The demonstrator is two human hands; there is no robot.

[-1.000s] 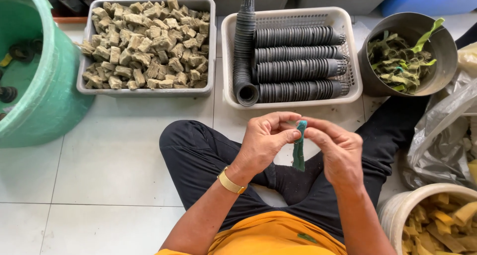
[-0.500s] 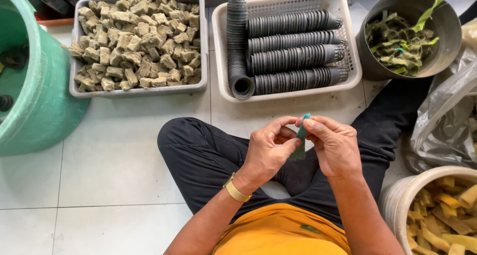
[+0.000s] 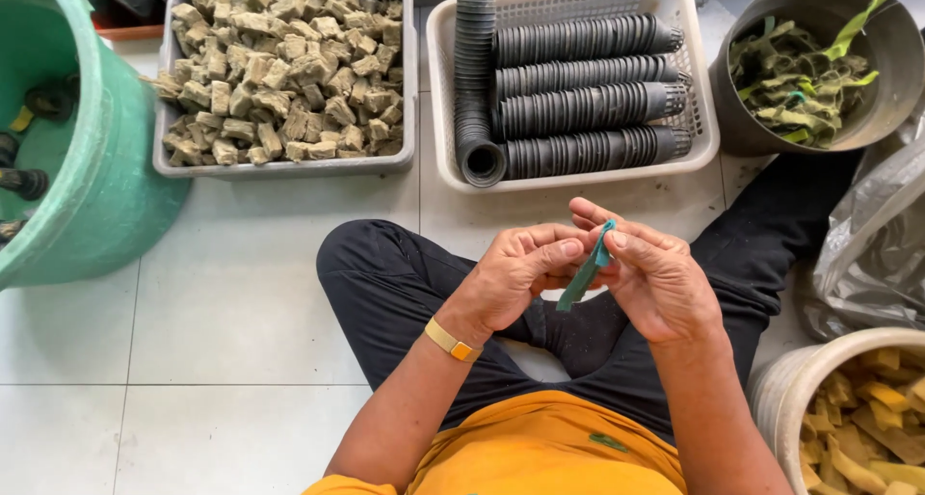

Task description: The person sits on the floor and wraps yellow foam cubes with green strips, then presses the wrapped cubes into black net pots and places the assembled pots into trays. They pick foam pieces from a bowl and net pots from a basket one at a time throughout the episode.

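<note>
The person sat cross-legged on a tiled floor (image 3: 222,360), black trousers and an orange shirt in view. At far left stood a green tub (image 3: 87,167). Beside it, a grey tray (image 3: 405,119) was heaped with brownish cubes (image 3: 279,71). To the right of that, a white basket (image 3: 703,138) held rows of stacked black pots (image 3: 588,80), one stack lying across their left ends. At far right, a grey bucket (image 3: 896,61) held limp green strips. Near right, a pale bucket (image 3: 780,399) held yellow pieces, with a clear plastic bag (image 3: 877,244) just beyond it.

Above the lap, the left hand (image 3: 515,278), a yellow band at its wrist, and the right hand (image 3: 655,278) met. The fingers of both were clamped on a teal strip (image 3: 586,273), pinched at its top end, the rest hanging down between the hands.
</note>
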